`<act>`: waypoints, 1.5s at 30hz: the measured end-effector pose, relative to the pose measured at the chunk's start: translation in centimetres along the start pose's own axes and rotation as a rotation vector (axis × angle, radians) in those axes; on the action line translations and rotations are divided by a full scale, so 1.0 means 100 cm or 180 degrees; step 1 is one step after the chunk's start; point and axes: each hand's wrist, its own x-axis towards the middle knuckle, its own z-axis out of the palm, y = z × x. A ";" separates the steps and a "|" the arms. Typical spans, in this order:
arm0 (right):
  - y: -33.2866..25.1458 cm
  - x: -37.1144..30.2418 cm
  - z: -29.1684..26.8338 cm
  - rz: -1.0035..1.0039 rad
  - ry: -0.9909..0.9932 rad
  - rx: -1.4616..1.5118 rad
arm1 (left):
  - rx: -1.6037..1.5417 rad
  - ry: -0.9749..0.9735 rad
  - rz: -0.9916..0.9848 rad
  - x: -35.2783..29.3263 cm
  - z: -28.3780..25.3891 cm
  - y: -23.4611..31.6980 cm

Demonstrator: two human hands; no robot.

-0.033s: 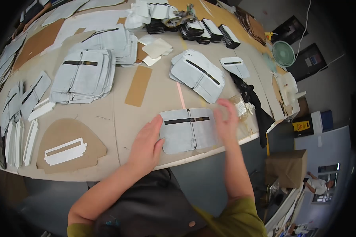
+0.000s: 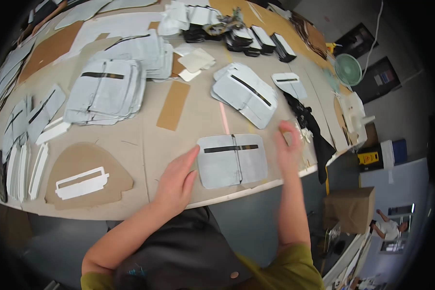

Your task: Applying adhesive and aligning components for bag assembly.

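Note:
A light grey rounded panel (image 2: 217,169) lies flat at the table's front edge. It has a dark strip across its upper part and a dark seam down its middle. Beside its left edge rests my left hand (image 2: 178,180), fingers straight and thumb apart, holding nothing. My right hand (image 2: 290,147) is raised off the panel's right side, blurred, with its fingers bent and a gap between thumb and forefinger. It covers most of a jar-like container behind it. Beyond the panel sits a small stack of similar grey panels (image 2: 244,92), the top one with a slanted dark slot.
A taller pile of grey panels (image 2: 99,92) stands at the left. A brown template (image 2: 89,159) carries a white frame piece (image 2: 82,183). Brown card (image 2: 173,105) lies mid-table. Black cloth (image 2: 311,121) hangs over the right edge; black-and-white bundles (image 2: 263,39) are at the back.
My right hand has come away from the panel's right edge and shifted right, over the jar-like container. My left hand stays by the panel's left edge. The whole view has shifted slightly.

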 end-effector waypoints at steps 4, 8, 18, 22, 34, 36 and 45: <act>0.068 0.039 -0.098 0.0598 -0.0374 -0.1067 | -0.3187 0.0650 -0.1112 -0.030 -0.059 0.007; 0.104 0.060 -0.113 0.1757 -0.1606 0.0124 | -0.4077 0.1367 -0.1541 -0.065 -0.123 -0.016; 0.058 0.084 -0.083 0.1883 -0.1938 -0.1253 | -0.0244 0.2999 -0.1418 -0.148 -0.204 -0.066; -0.028 0.115 -0.082 0.1300 -0.1156 0.0000 | 0.1811 0.2478 -0.1087 -0.176 -0.221 -0.097; -0.298 0.038 0.207 0.1938 -0.3313 0.4863 | 0.1750 0.2886 -0.0597 -0.179 -0.212 -0.117; -0.336 0.023 0.238 0.1692 -0.3440 0.4531 | 0.1855 0.2766 -0.0329 -0.182 -0.212 -0.117; -0.414 -0.030 0.316 0.0763 -0.3349 0.3992 | 0.1959 0.2786 -0.0338 -0.183 -0.211 -0.121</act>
